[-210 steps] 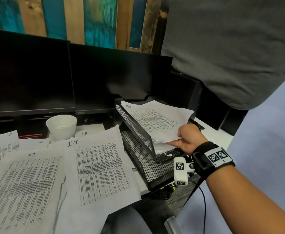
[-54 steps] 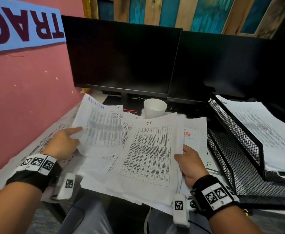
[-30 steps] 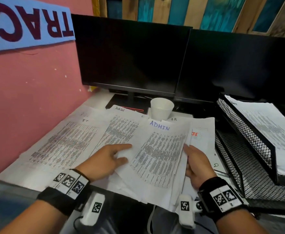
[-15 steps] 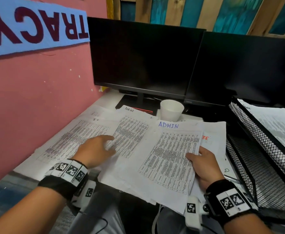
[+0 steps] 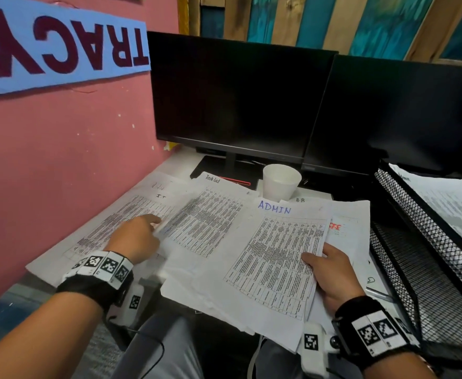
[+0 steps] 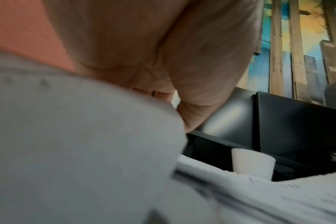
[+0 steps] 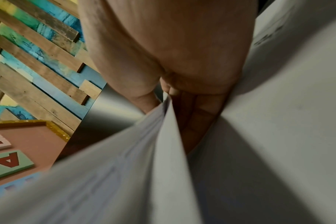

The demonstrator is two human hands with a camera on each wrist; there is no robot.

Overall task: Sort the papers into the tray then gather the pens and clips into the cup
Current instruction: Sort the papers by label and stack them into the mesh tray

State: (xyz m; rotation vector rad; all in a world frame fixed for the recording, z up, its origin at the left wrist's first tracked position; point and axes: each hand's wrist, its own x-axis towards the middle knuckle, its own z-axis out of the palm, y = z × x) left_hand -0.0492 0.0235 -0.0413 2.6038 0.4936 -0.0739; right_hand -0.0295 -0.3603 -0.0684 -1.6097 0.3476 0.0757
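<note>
Bare forearms with tagged wristbands

Each black wristband (image 5: 95, 287) carries white square-code markers; a white camera module (image 5: 312, 348) hangs beneath, a thin cable trailing.

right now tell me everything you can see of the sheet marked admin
The ADMIN sheet is white printer paper with "ADMIN" handwritten in blue at its top and a dense printed table in small black type below. It lies on top of the spread of loose papers, turned a little clockwise, its near corner hanging past the desk edge. The right hand pinches its right edge, thumb on top and fingers under; the right wrist view shows several sheets in that grip. The white cup stands just behind it, apart.
</note>
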